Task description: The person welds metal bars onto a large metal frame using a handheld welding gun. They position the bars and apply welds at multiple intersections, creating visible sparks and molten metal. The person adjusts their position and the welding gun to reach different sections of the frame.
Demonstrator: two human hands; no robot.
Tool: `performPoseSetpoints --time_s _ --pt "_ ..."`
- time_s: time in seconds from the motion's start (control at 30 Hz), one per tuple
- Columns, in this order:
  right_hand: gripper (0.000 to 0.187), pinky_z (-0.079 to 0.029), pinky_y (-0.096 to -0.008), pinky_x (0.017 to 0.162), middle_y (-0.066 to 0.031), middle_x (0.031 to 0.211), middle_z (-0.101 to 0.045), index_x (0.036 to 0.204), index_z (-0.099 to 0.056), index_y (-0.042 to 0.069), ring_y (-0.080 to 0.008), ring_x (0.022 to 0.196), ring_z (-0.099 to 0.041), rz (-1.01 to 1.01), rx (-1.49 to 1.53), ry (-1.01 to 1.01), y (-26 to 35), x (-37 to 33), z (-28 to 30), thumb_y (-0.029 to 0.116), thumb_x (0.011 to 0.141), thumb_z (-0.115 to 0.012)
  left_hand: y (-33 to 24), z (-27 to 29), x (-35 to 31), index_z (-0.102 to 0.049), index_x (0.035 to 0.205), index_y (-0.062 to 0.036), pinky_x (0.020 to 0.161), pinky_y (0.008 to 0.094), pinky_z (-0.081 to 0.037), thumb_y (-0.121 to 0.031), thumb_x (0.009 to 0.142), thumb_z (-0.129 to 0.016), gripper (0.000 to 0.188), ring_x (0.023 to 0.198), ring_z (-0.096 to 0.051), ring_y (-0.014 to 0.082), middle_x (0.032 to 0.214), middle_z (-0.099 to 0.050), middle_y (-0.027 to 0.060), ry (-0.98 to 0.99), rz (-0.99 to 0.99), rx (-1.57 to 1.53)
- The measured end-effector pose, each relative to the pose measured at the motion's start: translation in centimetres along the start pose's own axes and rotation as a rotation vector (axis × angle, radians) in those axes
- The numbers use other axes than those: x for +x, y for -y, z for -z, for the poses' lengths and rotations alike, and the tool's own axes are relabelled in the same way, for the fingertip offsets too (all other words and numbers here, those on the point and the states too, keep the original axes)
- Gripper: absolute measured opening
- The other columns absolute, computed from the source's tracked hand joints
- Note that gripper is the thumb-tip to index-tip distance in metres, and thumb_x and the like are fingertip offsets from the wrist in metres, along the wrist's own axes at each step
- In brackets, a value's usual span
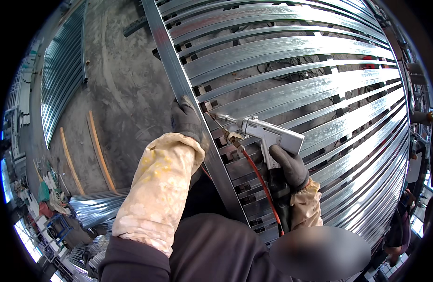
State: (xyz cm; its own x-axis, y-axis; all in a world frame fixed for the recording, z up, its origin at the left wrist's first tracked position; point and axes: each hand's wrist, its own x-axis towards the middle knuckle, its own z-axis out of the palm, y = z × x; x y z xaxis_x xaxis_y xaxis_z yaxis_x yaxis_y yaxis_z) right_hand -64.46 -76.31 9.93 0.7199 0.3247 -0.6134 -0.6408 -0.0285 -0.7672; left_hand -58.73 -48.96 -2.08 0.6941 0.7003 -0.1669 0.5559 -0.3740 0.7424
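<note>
My right hand [291, 167], in a dark grey glove, is wrapped round the grip of a silver handheld welding gun [273, 133]. The gun's nozzle points left, close to the inner edge of a long steel rail [172, 66]. A brass fitting [233, 139] sits under its front, and a red hose [261, 181] runs from there down toward me. My left hand [186, 118], gloved too, is closed on the rail's outer side, just left of the nozzle; its fingertips are partly hidden. Several shiny metal slats [268, 96] extend rightward from the rail.
Another slatted metal panel [63, 70] lies at the far left. Two wooden strips [99, 150] rest on the grey concrete floor [125, 80]. Cables [287, 68] lie beneath the slats. A blurred oval covers the lower right, and part of a person [404, 221] shows at the right rim.
</note>
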Motion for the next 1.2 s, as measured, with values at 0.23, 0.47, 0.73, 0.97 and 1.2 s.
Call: performPoseSetpoints --time_s 0.23,0.47,0.73,0.97,1.2 --pt "0.035 -0.052 -0.0252 0.06 -0.0065 0.086 -0.068 0.114 -0.063 -0.002 -0.013 0.069 -0.066 0.069 0.03 -0.027 -0.4 0.2 -1.0 0.03 0.1 -0.058 -1.2 0.4 -0.4 -0.063 0.108 0.0048 0.083 0.0521 -0.048 -0.047 0.103 -0.041 0.057 0.098 -0.06 0.0519 0.101 -0.066 0.0324 0.024 0.049 -0.087" --pt "0.031 -0.051 -0.0272 0.07 -0.0053 0.089 -0.069 0.11 -0.066 0.0 -0.0123 0.079 -0.064 0.01 0.06 0.041 0.0 0.5 -0.7 0.029 0.1 -0.059 -0.7 0.1 -0.1 -0.063 0.109 0.005 0.083 0.0518 -0.047 -0.046 0.103 -0.042 0.056 0.098 -0.061 0.0515 0.102 -0.066 0.0321 0.011 0.024 -0.029" --pt "0.032 -0.05 -0.0256 0.064 -0.0053 0.085 -0.069 0.106 -0.067 0.001 -0.0119 0.073 -0.064 -0.004 0.071 0.084 -0.3 0.9 -0.5 0.031 0.101 -0.058 -0.4 0.1 0.0 -0.063 0.11 0.0051 0.084 0.0521 -0.047 -0.043 0.104 -0.042 0.053 0.1 -0.06 0.0519 0.104 -0.066 0.0318 0.01 -0.015 -0.028" --pt "0.033 -0.05 -0.0262 0.061 -0.0049 0.083 -0.068 0.103 -0.067 0.001 -0.012 0.071 -0.063 0.007 0.07 0.079 -0.3 1.1 -0.5 0.032 0.1 -0.058 0.0 -0.3 0.3 -0.062 0.112 0.0016 0.082 0.0496 -0.048 -0.041 0.104 -0.042 0.048 0.096 -0.063 0.0484 0.1 -0.068 0.0279 0.006 -0.015 -0.027" --pt "0.037 -0.053 -0.0258 0.054 -0.0102 0.085 -0.068 0.107 -0.063 -0.003 -0.0153 0.062 -0.065 0.062 0.012 0.083 -1.0 1.5 -0.5 0.032 0.102 -0.053 1.2 -0.7 0.9 -0.062 0.112 0.0022 0.082 0.0492 -0.048 -0.042 0.104 -0.042 0.049 0.096 -0.064 0.0476 0.1 -0.068 0.0279 -0.003 -0.011 0.021"
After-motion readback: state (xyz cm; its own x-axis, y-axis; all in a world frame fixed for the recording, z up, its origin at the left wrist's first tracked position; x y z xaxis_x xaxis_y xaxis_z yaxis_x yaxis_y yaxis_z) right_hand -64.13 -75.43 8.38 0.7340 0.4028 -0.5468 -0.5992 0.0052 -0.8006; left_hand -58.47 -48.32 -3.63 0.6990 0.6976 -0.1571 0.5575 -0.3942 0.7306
